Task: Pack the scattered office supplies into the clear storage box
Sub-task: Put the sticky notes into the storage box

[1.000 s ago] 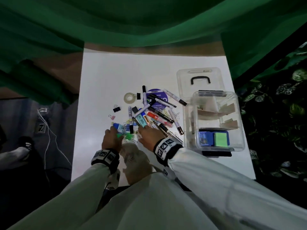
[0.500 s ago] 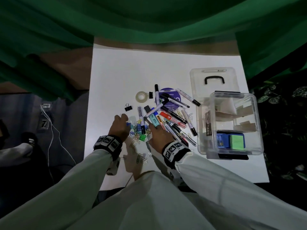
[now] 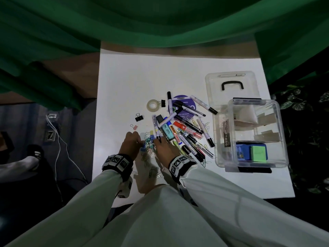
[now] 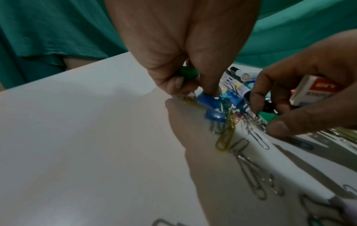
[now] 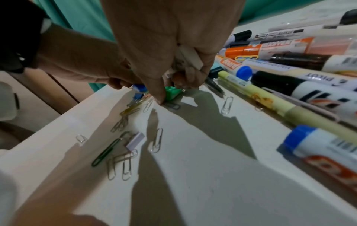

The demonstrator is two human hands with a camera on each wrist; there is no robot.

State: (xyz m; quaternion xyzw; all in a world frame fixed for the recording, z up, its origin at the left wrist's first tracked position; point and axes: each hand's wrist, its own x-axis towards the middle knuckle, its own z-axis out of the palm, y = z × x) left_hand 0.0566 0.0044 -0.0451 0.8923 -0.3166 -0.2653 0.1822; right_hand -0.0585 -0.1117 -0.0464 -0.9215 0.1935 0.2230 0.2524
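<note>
Both hands are down in the small clips at the near edge of the pile. A moment ago the left hand (image 3: 130,143) sat further left, and now it has come in close to the right hand (image 3: 164,147). So the person is gathering the little things together.

The left hand's fingers are curled. They hold a green clip (image 4: 188,73) inside and press down on a blue clip (image 4: 265,101) on the white surface (image 3: 124,82). The right hand is curled too. It pinches another green clip (image 5: 172,92) with thumb and finger, and it also holds a small white box (image 5: 190,58) tucked in its palm.

Loose paper clips (image 5: 123,159) lie near the hands. Many markers (image 3: 188,129) are piled just beside the right hand. A tape roll (image 3: 153,105) and a black clip (image 3: 139,117) lie a bit further off.

The clear storage box (image 3: 252,134) stands open to the right of the pile, with its lid (image 3: 231,86) lying behind it. A few things are in it already, like a blue thing and a green pad. Most of the supplies are not in yet, so the job looks far from done. I think the next step is to carry this handful of clips over to the box.
</note>
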